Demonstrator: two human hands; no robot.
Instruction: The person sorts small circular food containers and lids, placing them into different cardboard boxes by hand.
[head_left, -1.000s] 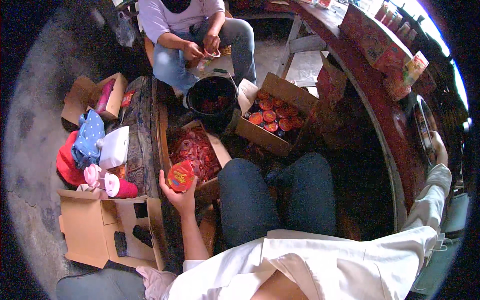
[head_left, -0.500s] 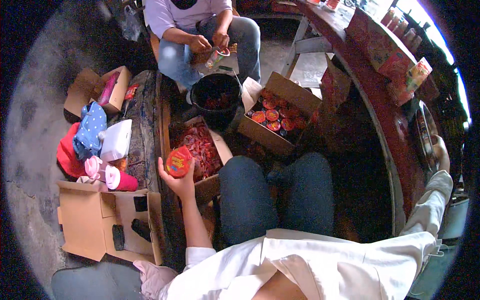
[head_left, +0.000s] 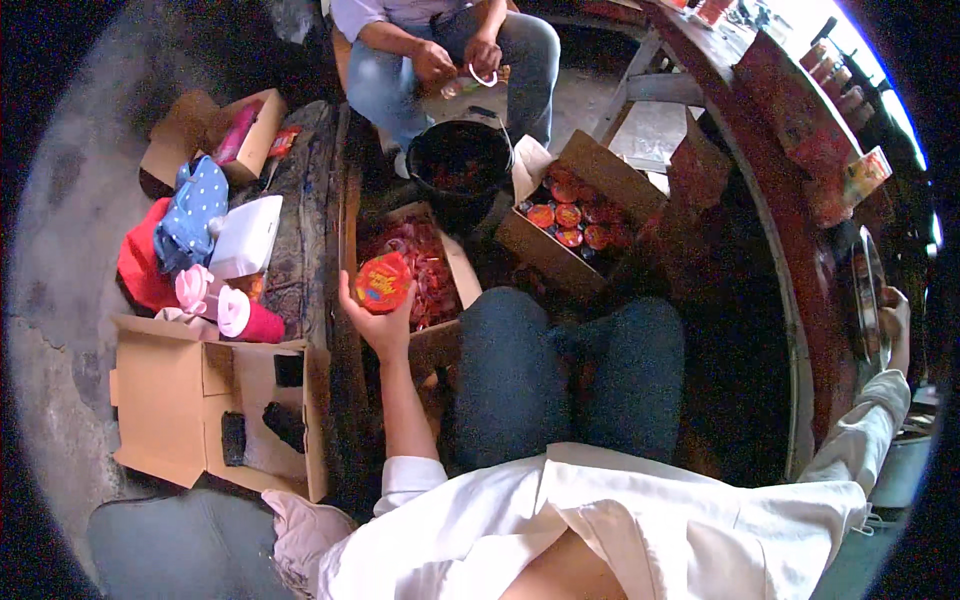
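My left hand (head_left: 385, 330) holds up a red-lidded cup (head_left: 382, 282) over an open carton (head_left: 463, 270) of red crumpled wrappers. At the far right, my right hand (head_left: 894, 325) grips a round, metal-rimmed object (head_left: 865, 280), seen edge-on beside the dark red bench (head_left: 820, 290); what it is I cannot make out. Ahead of my knees are a black bucket (head_left: 460, 150) and a carton (head_left: 550, 250) full of small cups with red or orange lids.
A person (head_left: 450, 45) sits opposite, holding a cup in both hands. Left of me stand a blue dotted bag (head_left: 192, 210), red cloth (head_left: 142, 255), white box (head_left: 245, 235), pink tumblers (head_left: 250, 320) and an opened carton (head_left: 160, 400). Bottles and packets line the right bench.
My left hand with the red-lidded cup has moved upward and slightly right in view. The whole view has shifted somewhat, and the other person's hands have changed position on their cup.
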